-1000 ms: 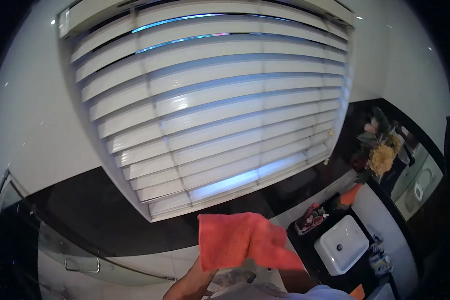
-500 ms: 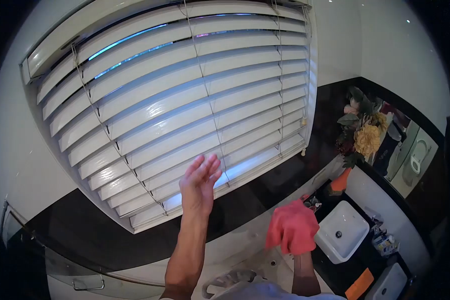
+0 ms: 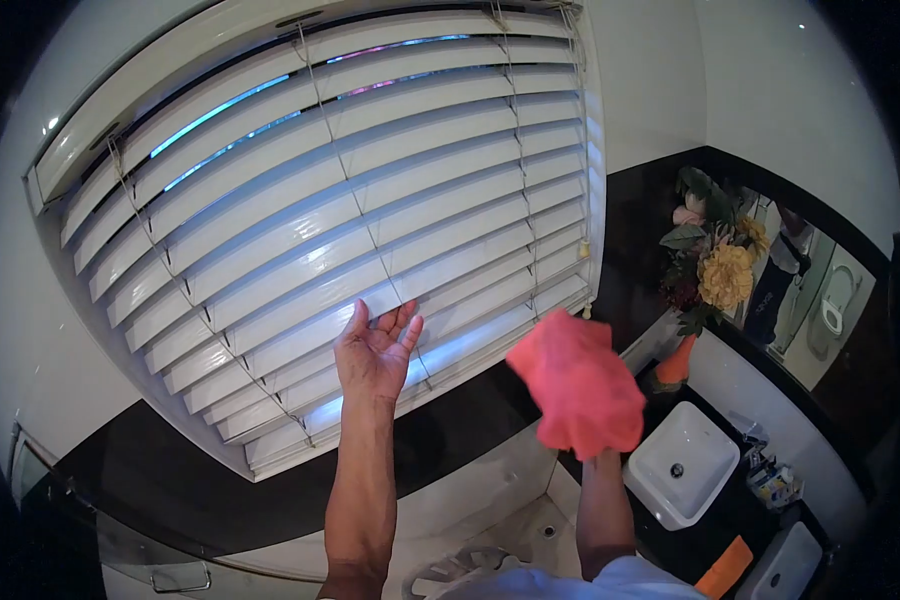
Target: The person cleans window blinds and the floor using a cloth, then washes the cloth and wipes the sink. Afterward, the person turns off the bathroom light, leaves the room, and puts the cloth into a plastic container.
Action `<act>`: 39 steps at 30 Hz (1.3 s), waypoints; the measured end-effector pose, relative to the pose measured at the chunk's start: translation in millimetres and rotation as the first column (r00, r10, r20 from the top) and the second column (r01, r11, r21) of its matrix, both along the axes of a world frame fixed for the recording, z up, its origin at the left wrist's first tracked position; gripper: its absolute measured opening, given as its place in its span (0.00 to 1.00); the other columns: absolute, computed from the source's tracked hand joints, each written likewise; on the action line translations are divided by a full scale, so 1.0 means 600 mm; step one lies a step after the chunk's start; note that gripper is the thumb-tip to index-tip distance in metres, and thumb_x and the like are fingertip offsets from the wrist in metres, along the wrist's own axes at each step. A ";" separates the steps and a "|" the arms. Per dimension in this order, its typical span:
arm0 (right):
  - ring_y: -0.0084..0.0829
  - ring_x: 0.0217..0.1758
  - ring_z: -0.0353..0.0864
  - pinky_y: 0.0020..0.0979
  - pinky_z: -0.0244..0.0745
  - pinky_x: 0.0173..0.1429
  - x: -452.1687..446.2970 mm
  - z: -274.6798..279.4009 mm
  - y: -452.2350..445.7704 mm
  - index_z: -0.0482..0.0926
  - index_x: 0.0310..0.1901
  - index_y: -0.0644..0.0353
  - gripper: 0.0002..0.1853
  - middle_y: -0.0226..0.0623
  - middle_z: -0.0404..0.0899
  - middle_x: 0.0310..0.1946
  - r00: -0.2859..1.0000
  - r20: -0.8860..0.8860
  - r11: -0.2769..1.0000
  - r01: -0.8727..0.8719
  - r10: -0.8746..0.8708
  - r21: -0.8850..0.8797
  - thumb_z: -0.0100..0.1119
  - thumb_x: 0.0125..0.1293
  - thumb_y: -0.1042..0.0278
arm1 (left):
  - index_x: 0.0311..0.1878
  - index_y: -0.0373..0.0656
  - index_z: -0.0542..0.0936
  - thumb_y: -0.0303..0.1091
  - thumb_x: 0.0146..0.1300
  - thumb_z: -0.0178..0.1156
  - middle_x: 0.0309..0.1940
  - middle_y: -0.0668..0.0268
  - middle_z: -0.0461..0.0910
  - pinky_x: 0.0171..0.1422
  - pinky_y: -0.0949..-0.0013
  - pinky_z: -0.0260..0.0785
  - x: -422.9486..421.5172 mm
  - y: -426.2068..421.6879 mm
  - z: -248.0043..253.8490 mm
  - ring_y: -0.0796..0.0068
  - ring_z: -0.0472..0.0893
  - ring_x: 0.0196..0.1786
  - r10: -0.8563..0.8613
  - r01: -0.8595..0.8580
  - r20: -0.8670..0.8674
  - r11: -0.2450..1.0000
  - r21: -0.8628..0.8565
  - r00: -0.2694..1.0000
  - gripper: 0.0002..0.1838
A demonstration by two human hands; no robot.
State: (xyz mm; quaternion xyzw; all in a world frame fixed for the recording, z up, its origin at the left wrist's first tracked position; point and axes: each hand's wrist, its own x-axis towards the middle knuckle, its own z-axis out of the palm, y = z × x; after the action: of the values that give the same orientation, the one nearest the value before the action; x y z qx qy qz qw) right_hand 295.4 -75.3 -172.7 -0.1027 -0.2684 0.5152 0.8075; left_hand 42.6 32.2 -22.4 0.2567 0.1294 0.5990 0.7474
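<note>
Okay so your left hand [image 3: 375,355] was empty, palm facing you, fingers loosely spread by the lower slats of the white blind [image 3: 260,250]. Couldn't tell if they actually touched. Your hands were well apart. The pinkish-red cloth [image 3: 580,390] covered your right hand above the wrist [image 3: 602,475], so no clue how tightly you had it gripped. In view it sat between the blind's lower right corner and the sink [image 3: 685,440]. Progress-wise, nothing on the slats showed which were done or left.
</note>
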 end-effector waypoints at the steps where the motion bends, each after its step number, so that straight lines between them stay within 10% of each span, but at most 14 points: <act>1: 0.32 0.41 0.76 0.30 0.70 0.44 0.005 0.008 0.029 0.77 0.39 0.56 0.11 0.36 0.75 0.32 0.998 -0.030 0.997 -0.057 0.059 0.054 0.61 0.56 0.62 | 0.53 0.38 0.69 0.42 0.70 0.50 0.54 0.44 0.73 0.60 0.51 0.70 0.001 0.006 -0.003 0.48 0.74 0.59 0.002 -0.002 0.000 1.000 0.003 1.000 0.18; 3: 0.32 0.42 0.76 0.29 0.69 0.45 0.024 0.009 0.102 0.76 0.39 0.55 0.11 0.36 0.75 0.33 0.718 -0.372 0.803 -0.460 0.588 0.379 0.61 0.56 0.62 | 0.54 0.39 0.69 0.45 0.73 0.45 0.53 0.43 0.74 0.61 0.51 0.70 0.003 0.020 -0.008 0.47 0.75 0.57 0.072 -0.072 0.055 0.997 -0.007 0.996 0.19; 4: 0.33 0.42 0.76 0.29 0.69 0.45 0.030 0.016 0.142 0.76 0.39 0.55 0.11 0.37 0.75 0.33 -0.150 -0.534 0.387 -0.531 0.832 0.754 0.61 0.56 0.62 | 0.54 0.39 0.69 0.45 0.73 0.45 0.53 0.43 0.74 0.61 0.51 0.70 0.004 0.022 -0.009 0.47 0.75 0.57 0.070 -0.070 0.055 0.998 -0.004 0.996 0.19; 6: 0.38 0.45 0.75 0.34 0.68 0.48 0.012 0.084 0.169 0.76 0.42 0.57 0.14 0.40 0.75 0.36 -0.917 -0.191 0.123 -0.157 0.350 0.980 0.62 0.55 0.62 | 0.54 0.40 0.69 0.46 0.74 0.42 0.51 0.45 0.76 0.63 0.46 0.68 0.003 0.023 -0.011 0.48 0.75 0.58 0.033 -0.033 0.023 0.999 -0.011 0.999 0.19; 7: 0.44 0.47 0.74 0.38 0.68 0.51 -0.006 0.128 0.174 0.76 0.44 0.59 0.17 0.43 0.76 0.39 -0.989 0.138 0.173 0.128 -0.047 0.977 0.62 0.54 0.63 | 0.54 0.40 0.69 0.46 0.74 0.42 0.51 0.45 0.76 0.63 0.46 0.68 0.002 0.026 -0.012 0.48 0.75 0.58 0.041 -0.040 0.027 0.999 -0.008 0.999 0.19; 9: 0.55 0.52 0.72 0.47 0.66 0.57 -0.043 0.179 0.185 0.76 0.48 0.64 0.22 0.50 0.76 0.44 -0.379 0.699 0.544 0.442 -0.607 0.713 0.64 0.52 0.64 | 0.54 0.42 0.69 0.47 0.74 0.41 0.47 0.48 0.79 0.63 0.43 0.67 0.002 0.030 -0.016 0.51 0.75 0.58 0.074 -0.076 -0.073 0.997 -0.025 0.995 0.19; 12: 0.55 0.56 0.71 0.49 0.63 0.62 -0.097 0.178 0.227 0.76 0.48 0.65 0.26 0.51 0.76 0.46 -0.236 0.786 0.695 0.371 -0.571 0.616 0.66 0.46 0.64 | 0.53 0.40 0.71 0.50 0.74 0.42 0.45 0.46 0.80 0.59 0.46 0.68 0.007 0.033 -0.015 0.55 0.78 0.56 0.049 -0.051 -0.092 0.999 -0.017 0.995 0.22; 16: 0.47 0.54 0.75 0.44 0.64 0.63 -0.180 0.212 0.201 0.80 0.44 0.59 0.28 0.46 0.79 0.44 -0.323 0.556 0.562 0.084 -0.766 0.823 0.69 0.35 0.61 | 0.57 0.34 0.70 0.51 0.74 0.39 0.47 0.45 0.80 0.56 0.51 0.72 -0.019 0.049 -0.032 0.56 0.80 0.53 -0.242 0.234 0.048 0.963 0.135 0.969 0.27; 20: 0.47 0.43 0.80 0.46 0.72 0.51 -0.147 0.212 0.206 0.81 0.40 0.55 0.23 0.41 0.81 0.39 -0.188 0.569 0.538 0.191 -0.801 0.821 0.67 0.36 0.63 | 0.56 0.35 0.69 0.48 0.75 0.39 0.50 0.47 0.79 0.58 0.48 0.71 -0.005 0.046 -0.027 0.54 0.80 0.52 0.000 0.001 -0.031 0.999 0.034 1.000 0.24; 25: 0.50 0.37 0.79 0.46 0.72 0.44 -0.090 0.224 0.216 0.81 0.30 0.55 0.14 0.43 0.80 0.28 -0.466 0.667 0.544 0.386 -0.582 0.745 0.64 0.36 0.66 | 0.54 0.38 0.68 0.49 0.75 0.38 0.48 0.43 0.79 0.58 0.50 0.68 0.007 0.035 -0.014 0.54 0.80 0.54 0.059 -0.060 -0.099 0.998 -0.005 0.993 0.22; 28: 0.50 0.35 0.78 0.46 0.71 0.44 -0.146 0.246 0.205 0.80 0.26 0.56 0.11 0.45 0.79 0.23 -0.341 0.694 0.633 0.288 -0.634 0.719 0.63 0.35 0.68 | 0.54 0.36 0.68 0.48 0.75 0.37 0.48 0.43 0.79 0.56 0.51 0.71 0.005 0.038 -0.021 0.53 0.81 0.52 0.048 -0.047 -0.093 0.999 0.008 0.994 0.23; 34: 0.47 0.29 0.78 0.45 0.72 0.41 -0.158 0.221 0.215 0.81 0.26 0.57 0.08 0.43 0.78 0.21 -0.230 0.403 0.388 0.111 -0.886 0.915 0.60 0.39 0.70 | 0.51 0.34 0.69 0.48 0.75 0.39 0.47 0.42 0.79 0.53 0.52 0.75 -0.006 0.027 -0.024 0.47 0.81 0.48 -0.044 0.043 0.019 0.998 0.045 0.999 0.23; 36: 0.46 0.38 0.81 0.44 0.75 0.46 -0.125 0.207 0.217 0.82 0.32 0.61 0.11 0.45 0.82 0.30 -0.395 0.523 0.452 0.264 -0.756 0.852 0.58 0.43 0.72 | 0.48 0.36 0.72 0.49 0.74 0.41 0.48 0.40 0.78 0.54 0.51 0.75 -0.002 0.033 -0.030 0.47 0.80 0.51 0.109 -0.109 0.007 0.994 -0.032 0.994 0.22; 39: 0.43 0.29 0.81 0.39 0.74 0.38 -0.068 0.190 0.223 0.81 0.27 0.59 0.05 0.43 0.80 0.23 -0.259 0.562 0.427 0.430 -0.786 0.795 0.57 0.47 0.74 | 0.45 0.37 0.73 0.47 0.74 0.43 0.49 0.40 0.77 0.55 0.51 0.75 -0.004 0.016 -0.019 0.48 0.79 0.54 0.068 -0.067 -0.042 0.997 0.029 0.997 0.20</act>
State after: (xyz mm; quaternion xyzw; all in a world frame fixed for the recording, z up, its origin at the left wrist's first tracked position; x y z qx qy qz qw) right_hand 254.4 58.2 -58.6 -0.3911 -0.6690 -0.2128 0.5952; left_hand 40.2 41.6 -34.0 0.2753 0.1459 0.6200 0.7201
